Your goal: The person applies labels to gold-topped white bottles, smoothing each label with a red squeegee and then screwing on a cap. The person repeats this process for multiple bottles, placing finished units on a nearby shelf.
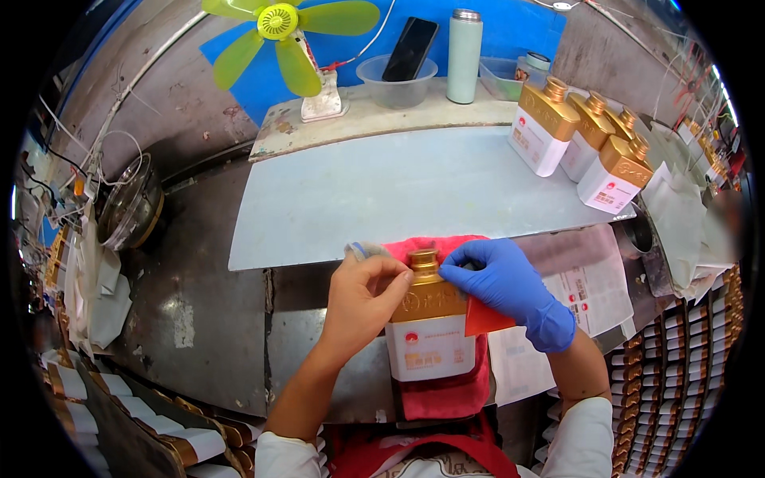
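Note:
A bottle with a gold shoulder and neck and a white lower body stands upright on a folded red towel in front of me. On the left of its neck, my bare left hand is closed in a pinch, thumb and forefinger together. From the right, my right hand in a blue glove pinches close against the neck. Whatever either pinch holds is hidden. An orange-red flat piece shows beneath the gloved hand, beside the bottle's shoulder. Behind the left fingers lies a greyish bundle with a blue edge.
Several similar bottles stand at the right end of a pale board. Behind it are a green fan, a phone in a clear bowl and a flask. Printed sheets lie right; stacked bottles fill the lower right.

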Tool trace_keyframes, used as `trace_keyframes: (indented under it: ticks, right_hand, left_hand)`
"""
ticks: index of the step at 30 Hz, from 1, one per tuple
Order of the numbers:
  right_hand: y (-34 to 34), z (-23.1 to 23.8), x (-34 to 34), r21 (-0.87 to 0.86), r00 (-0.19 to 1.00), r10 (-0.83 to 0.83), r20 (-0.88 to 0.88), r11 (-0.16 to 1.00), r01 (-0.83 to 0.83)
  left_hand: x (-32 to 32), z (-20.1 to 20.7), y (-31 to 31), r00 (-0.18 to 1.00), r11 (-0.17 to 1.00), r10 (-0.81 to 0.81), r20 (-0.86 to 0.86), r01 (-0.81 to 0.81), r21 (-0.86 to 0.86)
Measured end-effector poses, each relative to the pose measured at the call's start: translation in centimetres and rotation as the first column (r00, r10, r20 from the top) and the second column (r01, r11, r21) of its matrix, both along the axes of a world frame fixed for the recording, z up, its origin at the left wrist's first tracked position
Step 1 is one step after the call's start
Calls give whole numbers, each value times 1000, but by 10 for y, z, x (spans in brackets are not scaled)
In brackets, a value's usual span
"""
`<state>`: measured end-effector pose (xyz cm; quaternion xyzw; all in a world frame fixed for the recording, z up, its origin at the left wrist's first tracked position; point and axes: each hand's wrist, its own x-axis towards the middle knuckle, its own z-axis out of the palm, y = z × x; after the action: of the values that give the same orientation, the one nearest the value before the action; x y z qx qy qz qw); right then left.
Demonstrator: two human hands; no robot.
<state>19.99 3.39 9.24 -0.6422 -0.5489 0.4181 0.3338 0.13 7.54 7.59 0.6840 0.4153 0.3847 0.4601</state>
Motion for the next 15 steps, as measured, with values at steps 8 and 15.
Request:
trace_keyframes:
  ticks: [8, 15]
  right_hand:
    - [8, 13, -7, 75, 925, 49, 377, 994, -84]
    - [14, 18, -7, 33, 865, 94, 493, 991, -126]
  left_hand:
    - [3, -12, 8, 996, 989, 26, -83, -13, 147]
    - [1, -11, 16, 989, 993, -18, -148, 36, 116]
